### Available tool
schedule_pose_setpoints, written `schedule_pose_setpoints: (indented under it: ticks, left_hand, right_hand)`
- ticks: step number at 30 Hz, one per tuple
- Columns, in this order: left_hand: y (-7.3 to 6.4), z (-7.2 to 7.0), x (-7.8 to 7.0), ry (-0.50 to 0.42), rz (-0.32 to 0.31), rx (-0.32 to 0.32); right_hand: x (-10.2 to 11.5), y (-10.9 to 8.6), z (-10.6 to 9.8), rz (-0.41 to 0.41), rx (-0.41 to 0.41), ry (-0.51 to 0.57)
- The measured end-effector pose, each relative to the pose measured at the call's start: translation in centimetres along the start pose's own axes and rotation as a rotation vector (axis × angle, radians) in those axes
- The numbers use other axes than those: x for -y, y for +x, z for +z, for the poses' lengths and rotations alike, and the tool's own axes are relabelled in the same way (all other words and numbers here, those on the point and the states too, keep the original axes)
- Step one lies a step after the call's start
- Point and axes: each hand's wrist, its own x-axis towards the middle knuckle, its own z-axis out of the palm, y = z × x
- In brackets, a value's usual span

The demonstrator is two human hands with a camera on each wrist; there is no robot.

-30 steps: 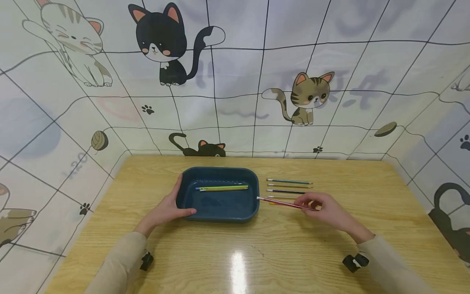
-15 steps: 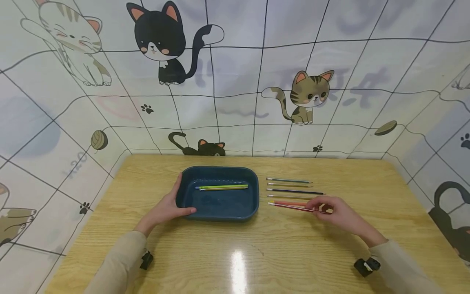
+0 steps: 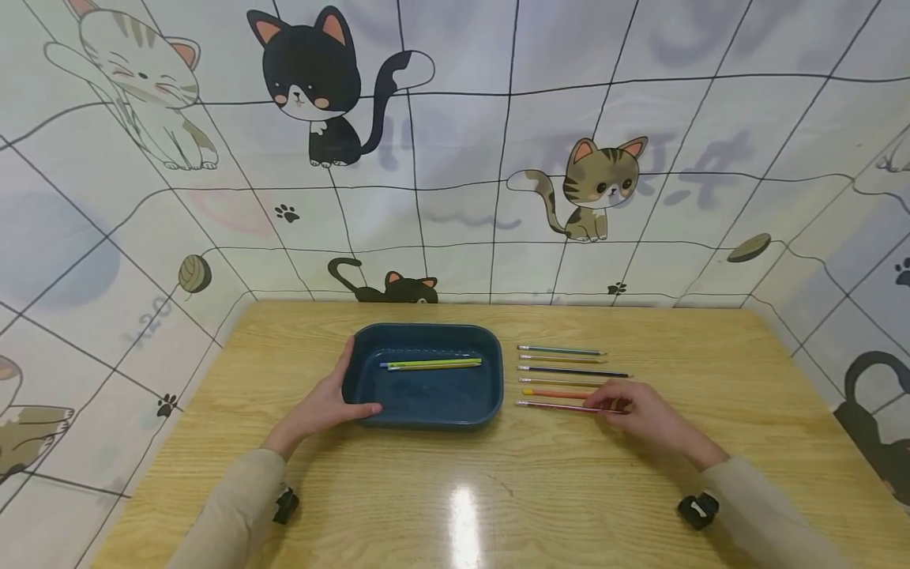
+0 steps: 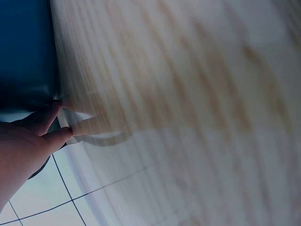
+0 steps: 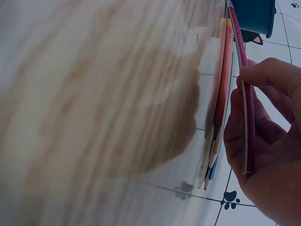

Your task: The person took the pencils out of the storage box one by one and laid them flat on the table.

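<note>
Clearly, the right hand's (image 3: 643,416) grip is pinching a red pencil (image 5: 247,113) between thumb and fingers, near the end at three o'clock; the white eraser end points to nine o'clock, just beside the four o'clock corner of a dark blue tray (image 3: 426,423). Whether that pencil touches the wooden worktop (image 3: 562,474) I cannot tell. Just beside it, on its twelve o'clock side, lies an orange pencil (image 3: 554,393) with a yellow end, partly hidden by the right hand. Farther toward twelve follow, in turn, a gold pencil, a dark navy pencil (image 3: 576,371), another gold pencil and a green pencil (image 3: 562,350), all roughly parallel on the worktop at the tray's three o'clock. Inside the tray, a yellow-green pencil (image 3: 444,362) and a slim gold-coloured pencil (image 3: 430,367) lie side by side, along the nine-to-three line. At the tray's eight o'clock, the left hand's (image 3: 323,407) grip is spread around the corner, its thumb at the near rim and its fingers along the outer wall. Beyond the worktop, at twelve, hangs a pale gridded backdrop (image 3: 455,213), with a black-and-white cat (image 3: 313,71) printed toward eleven and a striped brown cat (image 3: 603,180) toward one.
</note>
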Motion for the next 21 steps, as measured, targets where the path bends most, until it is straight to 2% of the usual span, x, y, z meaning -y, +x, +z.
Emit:
schedule_pose_setpoints:
  ticks: [9,12,16,21]
  left_hand:
    - [0.13,-0.03,-0.25,-0.007,-0.005,0.006]
    - [0.08,-0.1,-0.4,-0.016,-0.009,0.008]
    - [-0.01,-0.16,-0.49,-0.015,-0.009,0.009]
    - [-0.08,-0.07,-0.35,-0.012,-0.008,0.005]
  right_hand:
    - [0.08,0.27,-0.23,0.097,0.002,-0.005]
    - [0.05,0.38,-0.2,0.12,-0.003,-0.037]
    - [-0.05,0.45,-0.12,0.13,-0.006,-0.071]
    - [-0.16,0.5,0.0,0.102,0.015,-0.069]
